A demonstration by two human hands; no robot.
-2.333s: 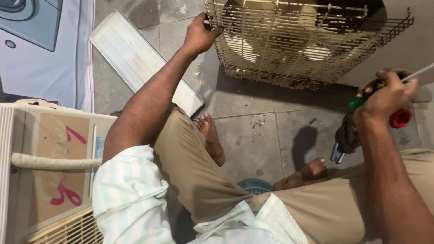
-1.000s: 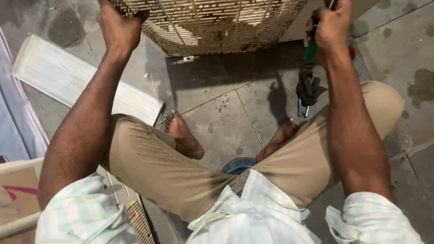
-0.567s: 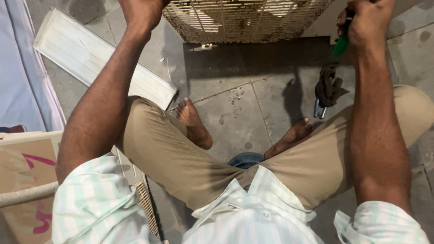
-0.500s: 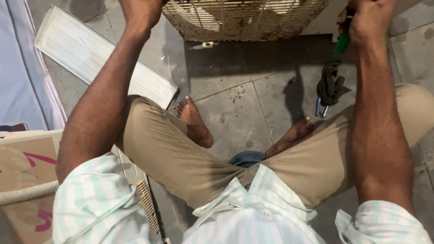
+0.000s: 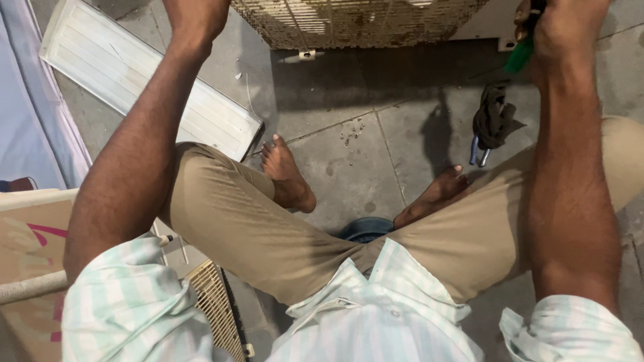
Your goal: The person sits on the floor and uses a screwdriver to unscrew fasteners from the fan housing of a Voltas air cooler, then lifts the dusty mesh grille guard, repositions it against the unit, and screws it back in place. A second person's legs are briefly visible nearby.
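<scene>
The left hand (image 5: 194, 17) reaches the left edge of the wire fan grille (image 5: 355, 20) at the top of the frame; its fingers are cut off, so their state cannot be told. The right hand (image 5: 557, 27) has its fingers closed around a green-handled tool (image 5: 520, 53). The grille stands on the tiled floor (image 5: 349, 141). Pliers (image 5: 477, 153) under a dark cloth (image 5: 495, 121) lie near the right knee. A white panel (image 5: 147, 80) lies at left.

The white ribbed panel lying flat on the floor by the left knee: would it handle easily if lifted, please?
The white ribbed panel looks thin and long, so probably light but apt to flex if lifted by one end. Lying flat on the tiled floor, it should slide rather than roll or tip.
</scene>
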